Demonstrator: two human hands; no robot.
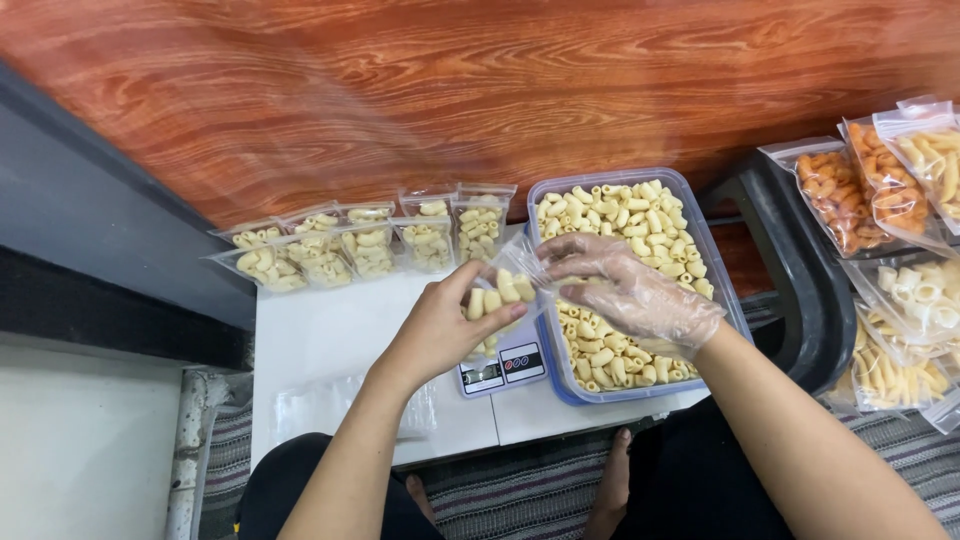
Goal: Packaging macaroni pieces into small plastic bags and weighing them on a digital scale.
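My left hand (435,330) holds a small clear plastic bag (502,293) partly filled with pale tube-shaped snack pieces, above a small digital scale (500,368). My right hand (625,285), in a clear disposable glove, pinches the bag's top edge with its fingers. It hovers over a large clear tub with a blue rim (715,262), full of the same pale pieces. Both hands are on the bag.
A row of several filled small bags (365,245) lies at the back of the low white table (330,335). A stack of empty clear bags (320,405) sits front left. Bags of orange and pale snacks (880,200) are piled at right on a black stool (800,270).
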